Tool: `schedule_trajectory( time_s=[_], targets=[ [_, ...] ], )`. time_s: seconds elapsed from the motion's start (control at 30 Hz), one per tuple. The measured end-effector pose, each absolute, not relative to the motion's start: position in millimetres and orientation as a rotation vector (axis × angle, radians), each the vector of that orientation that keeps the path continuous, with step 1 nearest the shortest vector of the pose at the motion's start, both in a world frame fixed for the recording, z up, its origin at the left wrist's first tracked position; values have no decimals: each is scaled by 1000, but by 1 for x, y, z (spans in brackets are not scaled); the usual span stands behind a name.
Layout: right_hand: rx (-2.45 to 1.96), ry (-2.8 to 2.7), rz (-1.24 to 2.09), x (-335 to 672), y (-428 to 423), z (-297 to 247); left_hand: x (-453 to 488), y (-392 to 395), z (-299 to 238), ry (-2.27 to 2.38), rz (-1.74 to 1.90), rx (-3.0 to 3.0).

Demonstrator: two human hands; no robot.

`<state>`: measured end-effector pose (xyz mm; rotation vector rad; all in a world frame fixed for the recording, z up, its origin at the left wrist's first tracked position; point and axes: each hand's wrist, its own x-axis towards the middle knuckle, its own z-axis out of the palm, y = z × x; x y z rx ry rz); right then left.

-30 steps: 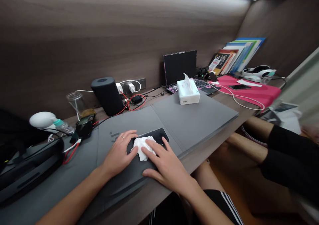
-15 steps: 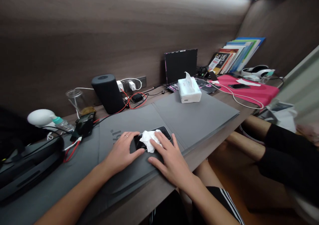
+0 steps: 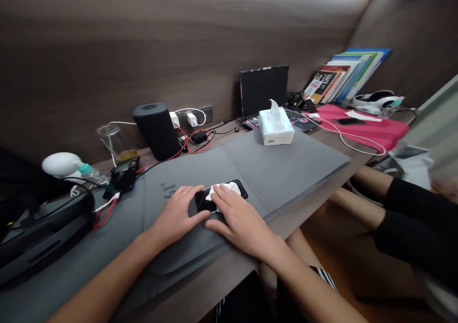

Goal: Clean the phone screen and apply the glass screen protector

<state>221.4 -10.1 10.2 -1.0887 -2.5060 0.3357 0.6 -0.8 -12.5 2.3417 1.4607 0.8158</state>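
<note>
A black-screened smartphone [image 3: 203, 200] lies flat on a grey desk mat [image 3: 293, 170]. At its left end, my left hand [image 3: 179, 215] steadies it, thumb at the near edge and fingers at the far edge. A crumpled white tissue [image 3: 234, 187] rests on the screen under the fingers of my right hand [image 3: 239, 218], which press it down. The right thumb sticks out to the left, over the mat. Part of the tissue and the phone's near side are hidden by that hand.
Behind stand a tissue pack [image 3: 276, 130], a laptop [image 3: 264, 91] and a black speaker [image 3: 157, 130]. Cables, another phone [image 3: 123, 175] and a glass jar [image 3: 112, 141] are at left. Right are a pink mat [image 3: 386, 131], headphones [image 3: 379, 99], books [image 3: 347, 77] and another person's legs [image 3: 372, 208].
The tissue has shifted right and back across the screen and lies flatter, baring more of the left part. My right hand moved with it and covers more of it. The left hand stays.
</note>
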Motion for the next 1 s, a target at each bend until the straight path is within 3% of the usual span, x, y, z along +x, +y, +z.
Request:
schedule_trajectory(
  time_s=[0.3,0.73,1.0],
  targets=[
    [-1127,-2581,366,264,19,25,-1,0,-9,1455,748,2290],
    [-968,-2740,151,185,4,30,-4,4,-16,1470,809,2270],
    [-999,-2681,208,234,14,27,1,-2,-1,1526,690,2255]
  ],
)
